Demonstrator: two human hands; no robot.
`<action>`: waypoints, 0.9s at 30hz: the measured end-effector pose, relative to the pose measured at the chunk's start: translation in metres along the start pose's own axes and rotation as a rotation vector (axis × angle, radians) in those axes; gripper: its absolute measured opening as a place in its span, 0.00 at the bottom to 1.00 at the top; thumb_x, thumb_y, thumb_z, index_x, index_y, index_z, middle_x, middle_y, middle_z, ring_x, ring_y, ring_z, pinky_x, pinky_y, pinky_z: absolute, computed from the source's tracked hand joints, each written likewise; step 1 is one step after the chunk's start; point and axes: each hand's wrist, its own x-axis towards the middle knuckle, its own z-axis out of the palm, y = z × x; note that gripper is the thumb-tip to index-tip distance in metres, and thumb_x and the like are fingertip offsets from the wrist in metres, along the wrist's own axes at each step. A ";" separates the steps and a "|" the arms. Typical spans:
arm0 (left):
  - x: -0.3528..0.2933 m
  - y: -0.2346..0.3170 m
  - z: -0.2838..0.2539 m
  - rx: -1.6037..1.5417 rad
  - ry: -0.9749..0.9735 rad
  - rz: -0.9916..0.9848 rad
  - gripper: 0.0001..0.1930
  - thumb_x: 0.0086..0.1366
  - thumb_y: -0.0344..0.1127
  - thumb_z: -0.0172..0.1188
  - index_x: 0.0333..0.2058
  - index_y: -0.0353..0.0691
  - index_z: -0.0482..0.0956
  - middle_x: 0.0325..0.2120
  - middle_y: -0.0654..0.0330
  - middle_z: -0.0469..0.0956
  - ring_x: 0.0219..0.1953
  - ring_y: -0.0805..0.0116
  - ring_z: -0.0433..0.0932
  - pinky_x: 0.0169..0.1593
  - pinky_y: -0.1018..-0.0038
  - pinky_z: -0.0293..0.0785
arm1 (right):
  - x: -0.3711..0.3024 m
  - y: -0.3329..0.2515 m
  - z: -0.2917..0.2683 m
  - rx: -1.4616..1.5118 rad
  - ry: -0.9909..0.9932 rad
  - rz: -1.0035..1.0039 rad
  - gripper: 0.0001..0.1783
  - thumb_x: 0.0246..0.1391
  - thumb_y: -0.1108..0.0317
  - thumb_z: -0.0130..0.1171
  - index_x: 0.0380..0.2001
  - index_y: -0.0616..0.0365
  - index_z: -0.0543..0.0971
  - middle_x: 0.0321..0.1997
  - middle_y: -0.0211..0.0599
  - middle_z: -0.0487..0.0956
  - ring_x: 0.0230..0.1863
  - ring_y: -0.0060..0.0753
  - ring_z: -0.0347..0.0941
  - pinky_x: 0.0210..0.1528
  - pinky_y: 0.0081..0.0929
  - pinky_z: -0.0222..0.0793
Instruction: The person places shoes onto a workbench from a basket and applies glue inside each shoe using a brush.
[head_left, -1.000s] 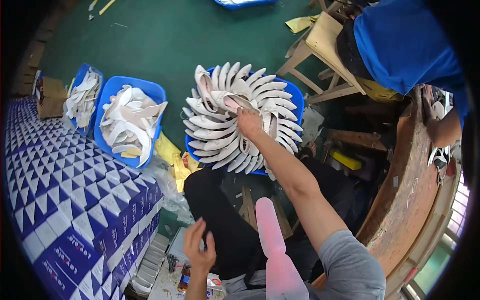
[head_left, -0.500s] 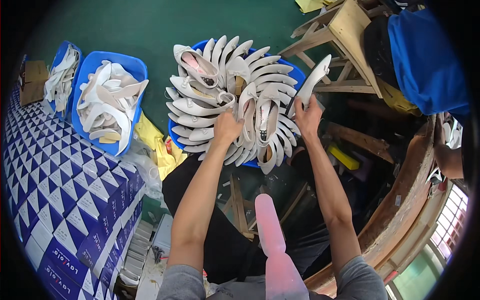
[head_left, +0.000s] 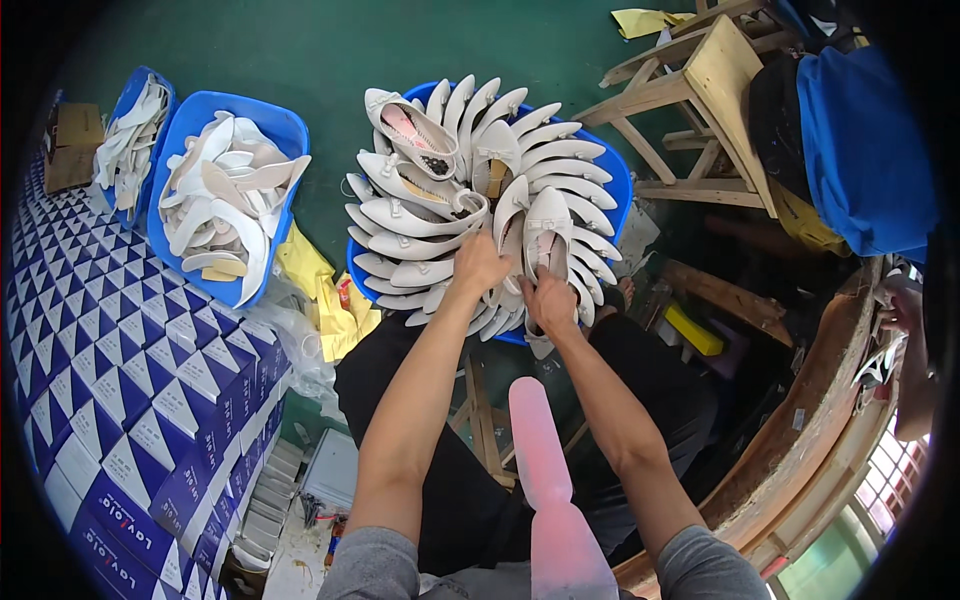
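Observation:
A blue basin is filled with white pointed flat shoes, many with small bows, standing packed in a ring with their toes outward. In the middle lie a few more, soles down. My right hand is closed on the heel end of a white flat shoe whose toe points away from me; its fingers reach into the opening. My left hand is closed beside it, at the heels of the shoes on the left, such as a bowed shoe. Its fingertips are partly hidden among the shoes.
Left of the basin stand a blue tub of white shoe parts and a smaller blue tub. Stacked blue-and-white boxes fill the left. On the right are a wooden stool, a person in blue and a wooden bench edge.
My right hand has come in from the basin's right edge, where it held a shoe up, to the middle shoes. My left hand stays among the shoes. The view has shifted slightly.

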 end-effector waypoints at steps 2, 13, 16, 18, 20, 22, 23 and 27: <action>0.002 0.003 0.002 0.054 -0.047 0.014 0.26 0.59 0.38 0.69 0.54 0.29 0.80 0.50 0.35 0.82 0.55 0.36 0.81 0.60 0.49 0.78 | 0.001 0.010 -0.008 0.005 -0.024 -0.007 0.23 0.69 0.51 0.57 0.44 0.65 0.79 0.30 0.65 0.84 0.35 0.70 0.84 0.42 0.60 0.80; -0.035 0.040 -0.005 -0.058 -0.169 -0.005 0.21 0.62 0.38 0.59 0.49 0.28 0.83 0.45 0.31 0.84 0.53 0.35 0.83 0.58 0.49 0.76 | -0.003 -0.012 -0.110 0.701 0.352 0.267 0.19 0.69 0.61 0.58 0.34 0.70 0.82 0.27 0.64 0.83 0.31 0.65 0.84 0.33 0.52 0.77; -0.034 0.044 -0.004 -0.159 -0.253 0.034 0.27 0.67 0.45 0.52 0.52 0.24 0.81 0.45 0.29 0.83 0.47 0.34 0.85 0.53 0.52 0.81 | -0.016 -0.005 -0.103 0.313 0.001 -0.052 0.19 0.69 0.59 0.59 0.34 0.68 0.83 0.27 0.64 0.83 0.31 0.67 0.83 0.33 0.54 0.77; -0.035 0.047 -0.003 -0.301 -0.389 -0.111 0.29 0.69 0.47 0.52 0.54 0.23 0.80 0.45 0.28 0.83 0.45 0.35 0.86 0.48 0.52 0.83 | -0.029 -0.013 -0.095 0.304 -0.023 -0.046 0.19 0.67 0.58 0.61 0.35 0.68 0.84 0.28 0.63 0.83 0.31 0.67 0.83 0.34 0.53 0.77; -0.043 0.052 0.000 -0.454 -0.442 -0.224 0.37 0.74 0.60 0.51 0.36 0.21 0.85 0.28 0.36 0.85 0.29 0.47 0.89 0.39 0.57 0.84 | -0.037 -0.007 -0.094 0.292 -0.045 -0.034 0.20 0.65 0.57 0.63 0.37 0.68 0.84 0.28 0.62 0.84 0.31 0.66 0.83 0.34 0.53 0.78; -0.036 0.060 0.001 -0.510 -0.521 -0.302 0.39 0.74 0.63 0.50 0.33 0.22 0.85 0.26 0.38 0.85 0.28 0.48 0.89 0.38 0.58 0.85 | -0.042 0.011 -0.098 0.508 -0.164 -0.049 0.19 0.60 0.59 0.69 0.40 0.68 0.86 0.29 0.54 0.86 0.27 0.52 0.85 0.32 0.45 0.78; -0.029 0.069 -0.006 -0.563 -0.593 -0.375 0.41 0.74 0.66 0.49 0.31 0.23 0.84 0.24 0.41 0.85 0.27 0.49 0.89 0.37 0.58 0.85 | -0.042 0.018 -0.103 0.504 -0.154 -0.044 0.19 0.60 0.59 0.69 0.40 0.68 0.86 0.29 0.54 0.86 0.27 0.52 0.85 0.32 0.45 0.78; 0.067 0.054 -0.079 -0.099 0.759 -0.067 0.29 0.67 0.54 0.67 0.48 0.29 0.80 0.40 0.40 0.86 0.47 0.41 0.85 0.54 0.50 0.80 | -0.063 0.034 -0.094 0.950 -0.236 0.298 0.15 0.55 0.69 0.73 0.41 0.69 0.87 0.33 0.38 0.88 0.32 0.24 0.82 0.34 0.26 0.75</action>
